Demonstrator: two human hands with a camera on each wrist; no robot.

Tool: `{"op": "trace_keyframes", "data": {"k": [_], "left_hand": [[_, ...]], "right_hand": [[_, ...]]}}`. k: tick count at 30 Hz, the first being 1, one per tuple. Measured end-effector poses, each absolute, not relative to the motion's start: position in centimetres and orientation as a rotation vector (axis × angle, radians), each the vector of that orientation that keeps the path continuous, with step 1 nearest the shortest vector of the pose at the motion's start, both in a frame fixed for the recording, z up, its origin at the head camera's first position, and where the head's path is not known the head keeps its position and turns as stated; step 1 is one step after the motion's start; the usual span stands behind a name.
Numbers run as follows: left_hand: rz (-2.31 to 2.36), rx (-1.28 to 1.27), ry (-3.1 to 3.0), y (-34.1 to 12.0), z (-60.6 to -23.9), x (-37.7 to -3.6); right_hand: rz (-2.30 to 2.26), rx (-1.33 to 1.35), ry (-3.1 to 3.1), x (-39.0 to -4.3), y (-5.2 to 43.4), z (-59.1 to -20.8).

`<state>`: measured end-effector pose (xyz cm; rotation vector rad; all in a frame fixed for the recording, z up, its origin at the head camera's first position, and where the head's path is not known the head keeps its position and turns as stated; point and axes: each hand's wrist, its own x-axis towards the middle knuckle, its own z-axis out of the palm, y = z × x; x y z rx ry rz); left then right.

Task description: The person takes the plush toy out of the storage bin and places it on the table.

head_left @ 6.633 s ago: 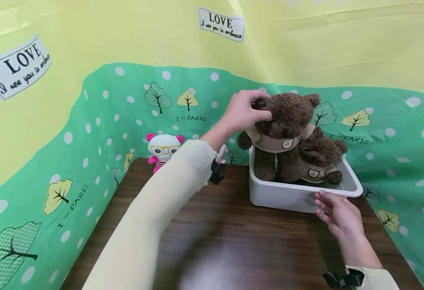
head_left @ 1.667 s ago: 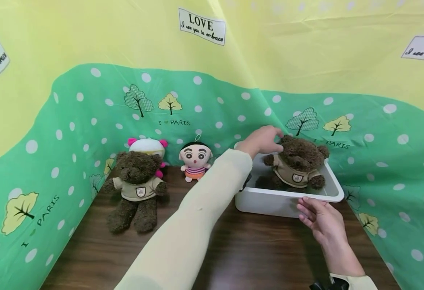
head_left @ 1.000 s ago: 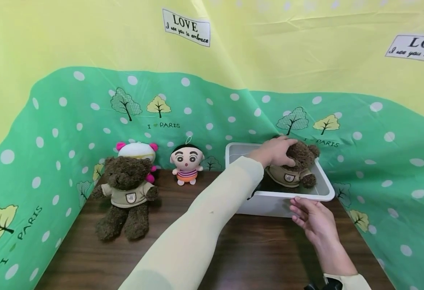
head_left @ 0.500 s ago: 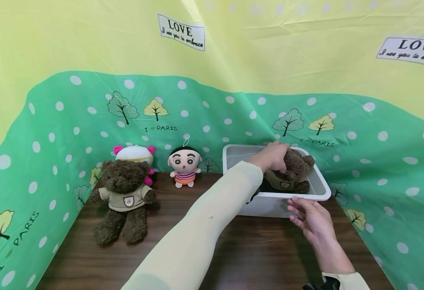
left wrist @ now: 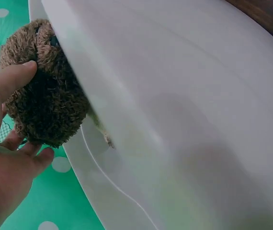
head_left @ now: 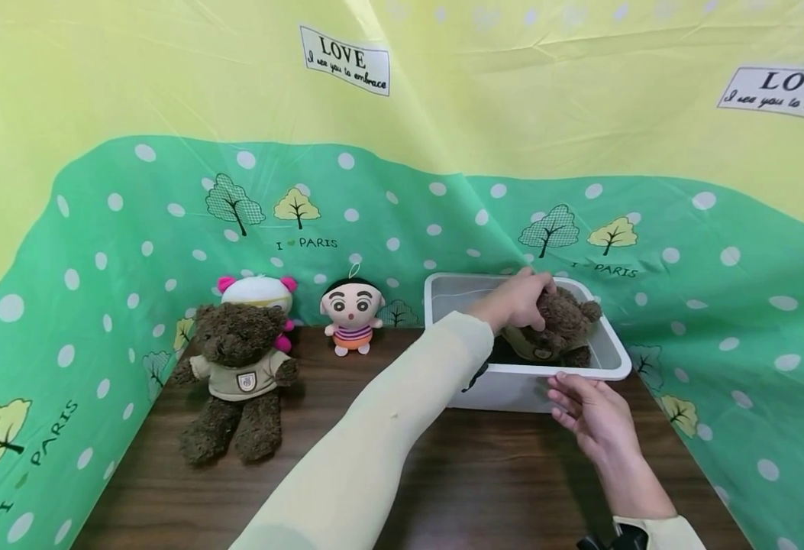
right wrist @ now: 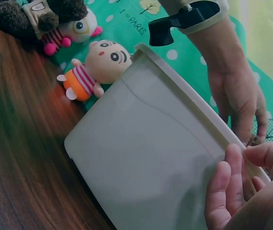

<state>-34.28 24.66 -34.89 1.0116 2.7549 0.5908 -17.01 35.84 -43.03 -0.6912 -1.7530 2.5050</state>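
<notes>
With the left hand (head_left: 517,300) clasped round the head of the teddy bear (head_left: 558,327) inside the white tub (head_left: 511,389) at the table's back right corner, lift it straight up while the right hand's (head_left: 592,412) relaxed fingers steady the front rim.

Open tabletop (head_left: 443,473) lies in front of the white bin (head_left: 511,386) and between it and the seated teddy bear (head_left: 237,382). Far edge blocked by cartoon doll (head_left: 351,315) and pink-eared plush (head_left: 257,290). Bin's right half filled by brown bear (head_left: 563,325); left half free. Green curtain (head_left: 718,321) closes right side.
</notes>
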Motion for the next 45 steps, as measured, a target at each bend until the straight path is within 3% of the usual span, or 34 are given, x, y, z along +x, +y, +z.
{"op": "trace_keyframes", "data": {"k": [14, 24, 31, 45], "left_hand": [[0.198, 1.224, 2.797, 25.3, -36.0, -34.1], [0.286, 1.261, 2.881, 24.9, -35.3, -33.4], [0.440, 1.112, 2.961, 23.0, -33.2, -33.3], [0.839, 1.145, 3.027, 19.7, -27.5, -30.9]], "right_hand": [[2.507, -0.709, -1.768, -16.9, 35.9, -42.9], [2.482, -0.694, -1.781, -17.1, 35.7, -42.7], [2.497, -0.714, -1.762, -16.9, 35.6, -42.8], [2.584, -0.646, -1.686, -16.8, 35.7, -42.8]]}}
